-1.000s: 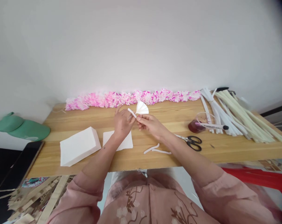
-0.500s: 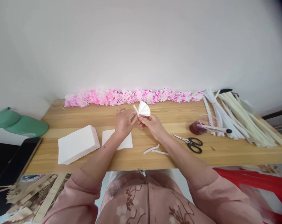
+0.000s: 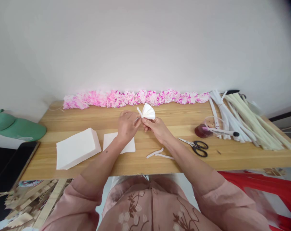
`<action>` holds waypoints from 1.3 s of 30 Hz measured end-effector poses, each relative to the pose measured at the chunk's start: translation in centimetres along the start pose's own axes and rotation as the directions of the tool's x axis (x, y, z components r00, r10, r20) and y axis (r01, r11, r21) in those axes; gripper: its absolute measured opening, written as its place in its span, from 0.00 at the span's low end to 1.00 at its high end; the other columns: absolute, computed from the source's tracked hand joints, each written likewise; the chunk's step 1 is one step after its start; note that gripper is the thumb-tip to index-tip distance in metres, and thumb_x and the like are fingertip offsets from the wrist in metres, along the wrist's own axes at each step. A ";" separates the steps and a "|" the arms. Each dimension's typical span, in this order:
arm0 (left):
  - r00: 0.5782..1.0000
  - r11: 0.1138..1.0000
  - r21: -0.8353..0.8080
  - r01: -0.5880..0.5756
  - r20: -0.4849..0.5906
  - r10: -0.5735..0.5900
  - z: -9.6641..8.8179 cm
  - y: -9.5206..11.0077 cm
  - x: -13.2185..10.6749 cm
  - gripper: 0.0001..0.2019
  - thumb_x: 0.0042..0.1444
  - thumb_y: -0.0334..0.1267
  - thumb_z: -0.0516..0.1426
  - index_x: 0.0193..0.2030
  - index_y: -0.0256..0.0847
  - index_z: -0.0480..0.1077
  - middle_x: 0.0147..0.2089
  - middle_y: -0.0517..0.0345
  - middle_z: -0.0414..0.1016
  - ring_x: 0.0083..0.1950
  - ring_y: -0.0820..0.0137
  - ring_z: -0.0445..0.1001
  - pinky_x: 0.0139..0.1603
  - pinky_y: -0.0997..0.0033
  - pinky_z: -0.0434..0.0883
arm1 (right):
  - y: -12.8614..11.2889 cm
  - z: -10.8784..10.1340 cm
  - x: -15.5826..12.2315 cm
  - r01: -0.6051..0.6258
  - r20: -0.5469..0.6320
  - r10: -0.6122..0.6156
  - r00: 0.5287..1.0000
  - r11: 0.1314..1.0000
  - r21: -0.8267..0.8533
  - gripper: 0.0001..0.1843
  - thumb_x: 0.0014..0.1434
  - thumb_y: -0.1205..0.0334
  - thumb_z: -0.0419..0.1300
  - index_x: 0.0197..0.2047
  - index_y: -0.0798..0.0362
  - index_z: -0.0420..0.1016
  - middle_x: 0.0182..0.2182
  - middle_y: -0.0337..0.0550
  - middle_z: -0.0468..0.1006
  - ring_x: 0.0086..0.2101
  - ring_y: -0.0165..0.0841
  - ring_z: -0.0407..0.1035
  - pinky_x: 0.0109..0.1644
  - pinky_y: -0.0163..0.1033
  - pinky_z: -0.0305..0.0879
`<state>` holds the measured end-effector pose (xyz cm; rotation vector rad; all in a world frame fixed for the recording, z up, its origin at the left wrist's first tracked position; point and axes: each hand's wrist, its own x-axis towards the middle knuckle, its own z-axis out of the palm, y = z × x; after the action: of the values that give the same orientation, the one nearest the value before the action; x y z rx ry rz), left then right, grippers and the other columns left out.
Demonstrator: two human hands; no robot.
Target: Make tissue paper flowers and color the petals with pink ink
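A pleated white paper fan (image 3: 149,112) is pinched at its gathered base by my right hand (image 3: 157,129). Against its left side, a short white pipe cleaner (image 3: 139,111) sticks up at the base. My left hand (image 3: 129,123) has its fingers closed at that same spot, gripping the pipe cleaner; the fingertips partly hide it. Below my left wrist lies a flat white paper sheet (image 3: 124,147), partly covered by the forearm. Cut white pipe cleaner pieces (image 3: 155,153) rest near my right forearm.
A thick stack of white paper (image 3: 76,149) sits left. Scissors (image 3: 198,147), a cup of dark red liquid (image 3: 204,131) with a marker (image 3: 223,132) across it, and bundles of pipe cleaners (image 3: 253,118) are at right. Pink-white paper flowers (image 3: 135,98) line the back; a green visor cap (image 3: 20,126) lies left.
The view has shifted slightly, moving the table items a little left. Both hands stay at the fan's base, with almost no visible finger movement.
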<state>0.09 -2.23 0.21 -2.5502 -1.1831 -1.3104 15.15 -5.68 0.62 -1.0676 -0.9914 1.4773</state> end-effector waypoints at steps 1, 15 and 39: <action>1.000 1.000 -0.004 -0.001 -0.003 0.001 0.0 0.0 0.0 0.07 0.60 0.33 0.54 0.32 0.42 0.71 0.33 0.59 0.80 0.34 0.67 0.75 0.46 0.63 0.65 | 0.1 -0.1 0.0 -0.004 0.010 0.004 1.000 1.000 -0.001 0.19 0.45 0.47 0.70 0.25 0.55 0.72 0.19 0.33 0.69 0.21 0.23 0.61 0.27 0.33 0.58; 0.996 1.000 -0.025 -0.014 0.090 0.016 -0.4 0.2 0.1 0.10 0.64 0.33 0.51 0.33 0.42 0.71 0.33 0.59 0.80 0.34 0.68 0.73 0.48 0.63 0.63 | 0.4 -0.9 0.3 0.008 0.048 -0.008 0.999 1.000 0.006 0.21 0.47 0.48 0.70 0.20 0.55 0.69 0.16 0.33 0.67 0.19 0.24 0.59 0.27 0.35 0.55; 0.999 0.996 -0.079 0.051 -0.004 -0.052 0.4 0.0 -0.4 0.06 0.61 0.36 0.56 0.41 0.43 0.74 0.32 0.58 0.80 0.33 0.69 0.76 0.55 0.57 0.66 | 0.2 -0.9 0.4 0.000 0.058 -0.002 0.998 0.999 0.033 0.20 0.46 0.48 0.70 0.21 0.53 0.68 0.15 0.31 0.66 0.18 0.24 0.57 0.26 0.35 0.55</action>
<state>0.19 -2.32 -0.31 -2.5846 -1.2280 -1.4018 15.94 -5.29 0.09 -1.0053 -1.0046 1.5261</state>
